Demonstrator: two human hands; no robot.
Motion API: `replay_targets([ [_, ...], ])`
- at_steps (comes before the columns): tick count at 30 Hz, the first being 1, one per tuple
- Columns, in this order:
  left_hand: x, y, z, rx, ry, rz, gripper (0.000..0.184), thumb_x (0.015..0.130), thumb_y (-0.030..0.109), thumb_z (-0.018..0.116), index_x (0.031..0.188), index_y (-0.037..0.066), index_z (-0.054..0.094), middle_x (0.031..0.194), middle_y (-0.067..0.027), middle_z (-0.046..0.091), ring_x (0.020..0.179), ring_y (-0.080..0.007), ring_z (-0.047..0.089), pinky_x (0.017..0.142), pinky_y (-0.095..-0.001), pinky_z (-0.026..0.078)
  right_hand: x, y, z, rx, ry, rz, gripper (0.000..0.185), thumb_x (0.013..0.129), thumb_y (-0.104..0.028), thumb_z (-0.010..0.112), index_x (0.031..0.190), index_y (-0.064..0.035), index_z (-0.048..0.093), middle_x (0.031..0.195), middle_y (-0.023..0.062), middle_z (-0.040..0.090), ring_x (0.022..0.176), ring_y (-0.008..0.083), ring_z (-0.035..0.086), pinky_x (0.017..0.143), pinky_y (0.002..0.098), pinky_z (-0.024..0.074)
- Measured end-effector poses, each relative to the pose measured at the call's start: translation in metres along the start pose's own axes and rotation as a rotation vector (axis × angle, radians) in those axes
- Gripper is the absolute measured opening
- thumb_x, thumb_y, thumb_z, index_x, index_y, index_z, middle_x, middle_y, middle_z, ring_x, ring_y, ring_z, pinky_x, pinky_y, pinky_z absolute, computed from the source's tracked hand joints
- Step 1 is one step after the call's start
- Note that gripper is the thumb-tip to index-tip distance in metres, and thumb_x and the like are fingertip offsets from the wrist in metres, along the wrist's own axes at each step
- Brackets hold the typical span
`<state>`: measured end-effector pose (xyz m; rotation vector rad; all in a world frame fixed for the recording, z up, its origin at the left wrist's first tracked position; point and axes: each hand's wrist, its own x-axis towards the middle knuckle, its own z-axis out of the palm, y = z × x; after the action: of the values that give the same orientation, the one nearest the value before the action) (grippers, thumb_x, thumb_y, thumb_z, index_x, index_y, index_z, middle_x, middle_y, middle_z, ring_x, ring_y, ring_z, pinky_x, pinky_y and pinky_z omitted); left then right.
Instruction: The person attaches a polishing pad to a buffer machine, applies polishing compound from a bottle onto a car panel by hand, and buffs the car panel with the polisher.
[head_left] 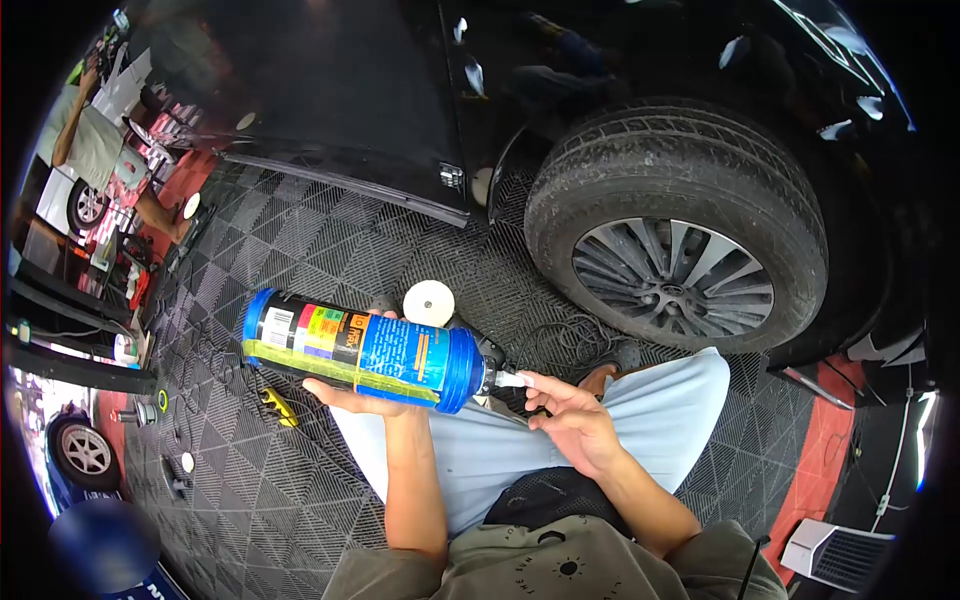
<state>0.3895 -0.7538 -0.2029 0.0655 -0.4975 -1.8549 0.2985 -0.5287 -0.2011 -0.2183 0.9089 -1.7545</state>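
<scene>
A large blue-and-black bottle [365, 350] with a colourful printed label and a strip of yellow-green tape lies sideways across my lap. My left hand [370, 398] supports it from below, with fingertips showing over the far side. The black spout [490, 365] points right and ends in a small white tip [513, 379]. At that tip, the fingers of my right hand [575, 415] are curled in a pinch. Just beyond the bottle, a round white polishing pad [429, 302] faces up, with a hole in its centre.
A black car's wheel [675, 230] stands ahead on the right, beside an open door [330, 90]. Cables [575, 335] and a yellow-black tool [280, 407] lie on the dark tiled floor [270, 225]. Another person [100, 140] works at far left with a tool.
</scene>
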Motion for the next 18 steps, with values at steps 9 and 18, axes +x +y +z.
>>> replay_targets([
  [9,-0.003,0.0,-0.014,0.111,0.186,0.062,0.093,0.078,0.084,0.034,0.13,0.008,0.047,0.098,-0.0164,0.066,0.08,-0.0253,0.069,0.069,-0.0404,0.061,0.0,-0.002,0.007,0.144,-0.021,0.025,0.058,0.074,0.003,0.056,0.132,0.0009,0.053,0.112,0.0018,0.056,0.103,0.013,0.05,0.087,0.0303,0.0413],
  [18,0.0,0.003,-0.021,0.147,0.185,0.088,0.092,0.079,0.081,0.036,0.139,0.011,0.037,0.094,-0.0195,0.065,0.076,-0.0256,0.068,0.065,-0.0396,0.06,-0.002,0.004,0.009,0.262,-0.023,0.056,0.057,0.074,0.0,0.055,0.131,0.0017,0.054,0.112,0.0031,0.058,0.103,0.0146,0.053,0.088,0.0314,0.0418],
])
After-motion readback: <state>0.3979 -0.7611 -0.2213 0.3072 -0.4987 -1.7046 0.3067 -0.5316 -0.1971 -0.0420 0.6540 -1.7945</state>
